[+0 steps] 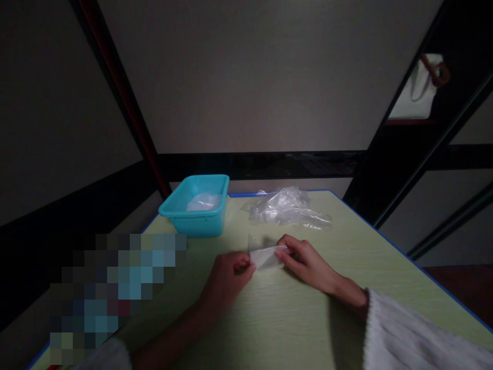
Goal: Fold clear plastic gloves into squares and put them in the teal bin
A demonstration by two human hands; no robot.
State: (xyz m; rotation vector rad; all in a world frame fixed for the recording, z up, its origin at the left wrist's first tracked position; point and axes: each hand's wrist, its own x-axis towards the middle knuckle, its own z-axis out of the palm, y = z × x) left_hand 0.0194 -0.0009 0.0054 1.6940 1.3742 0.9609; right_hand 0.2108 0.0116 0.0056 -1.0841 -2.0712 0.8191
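Both of my hands hold a small clear plastic bag (265, 258) with something flat and white in it, just above the table. My left hand (229, 275) pinches its left edge between thumb and bent fingers. At the opposite end, my right hand (304, 259) is closed on the bag, thumb on the near side. Beyond the hands, a crumpled pile of clear plastic (287, 208) lies on the table. A turquoise plastic basin (198, 224) stands further left, with whitish, plastic-looking material (204, 202) inside.
The pale table (277, 324) has a blue edge. A blurred-out patch (127, 288) covers its left side. Behind the table rises a large grey panel (250, 77). A white bag (418, 90) sits on a dark shelf at the upper right.
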